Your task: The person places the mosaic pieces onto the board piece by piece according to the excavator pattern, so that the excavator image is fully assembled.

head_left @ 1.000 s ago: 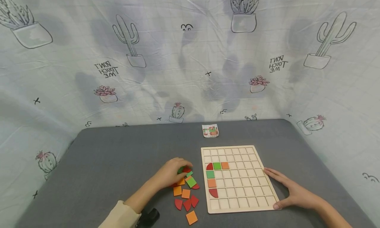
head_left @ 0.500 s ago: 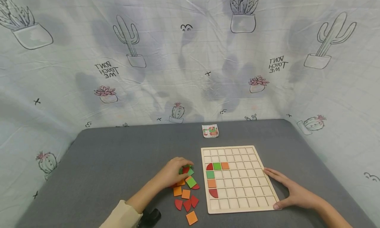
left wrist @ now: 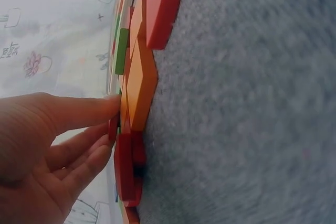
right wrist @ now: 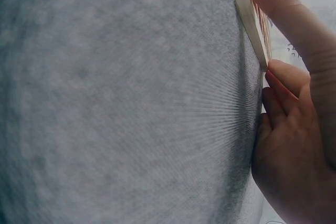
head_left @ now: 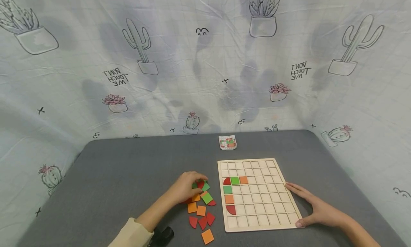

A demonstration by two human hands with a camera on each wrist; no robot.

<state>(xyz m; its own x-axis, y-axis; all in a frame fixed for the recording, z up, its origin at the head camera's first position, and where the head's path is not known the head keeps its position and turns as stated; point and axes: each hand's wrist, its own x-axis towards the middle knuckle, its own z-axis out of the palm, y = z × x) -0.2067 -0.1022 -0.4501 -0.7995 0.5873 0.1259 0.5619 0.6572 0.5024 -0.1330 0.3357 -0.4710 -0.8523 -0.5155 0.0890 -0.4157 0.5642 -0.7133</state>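
Observation:
My left hand [head_left: 187, 186] is over the pile of coloured tiles, its thumb and fingers pinching a red quarter-circle tile [head_left: 200, 184]. In the left wrist view, the edge of that red tile [left wrist: 112, 129] shows between thumb and fingertips, close over the pile. A wooden grid board [head_left: 263, 204] lies to the right of the pile. Along its left side sit red quarter-circles plus green and orange squares, such as the green square [head_left: 235, 180]. Straight fingers of my right hand [head_left: 318, 207] touch the board's right edge, the thumb near its lower corner.
Loose orange squares [head_left: 201, 210] and red quarter-circles [head_left: 202, 223] are spread below the left hand, with one orange square [head_left: 207, 236] nearest me. Behind the board lies a small pattern card [head_left: 227, 142]. Patterned cloth [head_left: 205, 61] surrounds the grey table [head_left: 144, 161].
Between the left fingers, the red quarter-circle has shifted and turned slightly, showing more of the green tile beside it. The right hand and the board have stayed in place.

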